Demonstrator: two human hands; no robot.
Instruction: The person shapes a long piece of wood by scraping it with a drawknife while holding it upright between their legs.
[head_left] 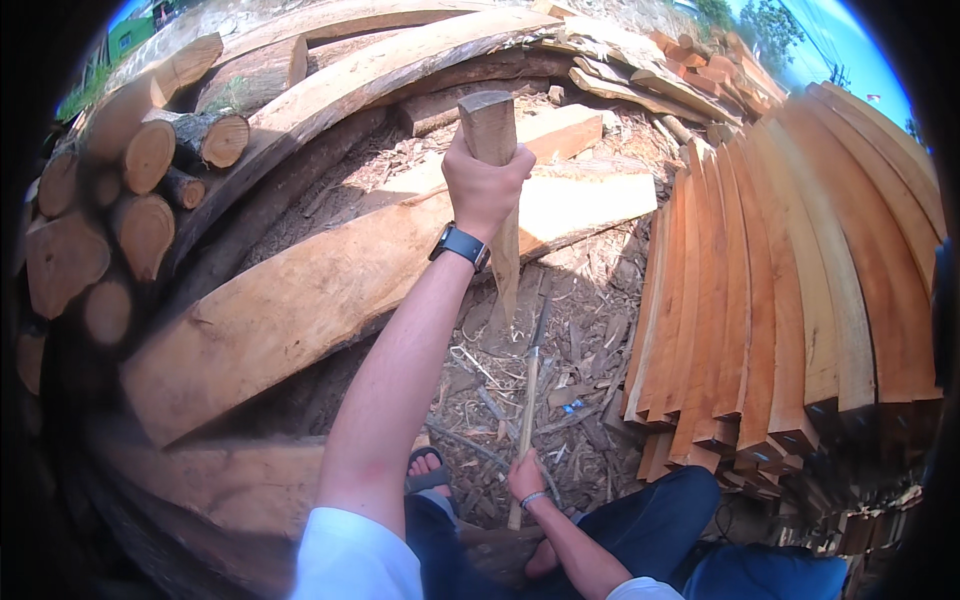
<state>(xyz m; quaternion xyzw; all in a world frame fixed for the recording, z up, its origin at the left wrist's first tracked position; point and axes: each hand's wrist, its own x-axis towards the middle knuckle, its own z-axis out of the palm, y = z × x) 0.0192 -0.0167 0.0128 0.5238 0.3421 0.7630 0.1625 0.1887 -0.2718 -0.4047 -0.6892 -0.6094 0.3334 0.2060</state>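
My left hand [486, 182], with a dark watch on its wrist, is wrapped round the upper part of a wooden stake [506, 262]. The stake stands roughly upright and narrows to a thin lower end close to the chip-covered ground. Its squared top sticks out above my fist. Lower down, my right hand [524, 478] grips the pale wooden handle of a machete [529, 405], a long-handled tool with a narrow dark blade. The blade points away from me, just right of the stake's lower end. The two do not appear to touch.
A thick sawn slab [300, 310] lies behind the stake. Cut logs [148, 235] are piled at left, and stacked reddish boards [760, 270] fill the right. Wood chips [585, 340] cover the ground. My sandalled foot [428, 470] is close to the machete.
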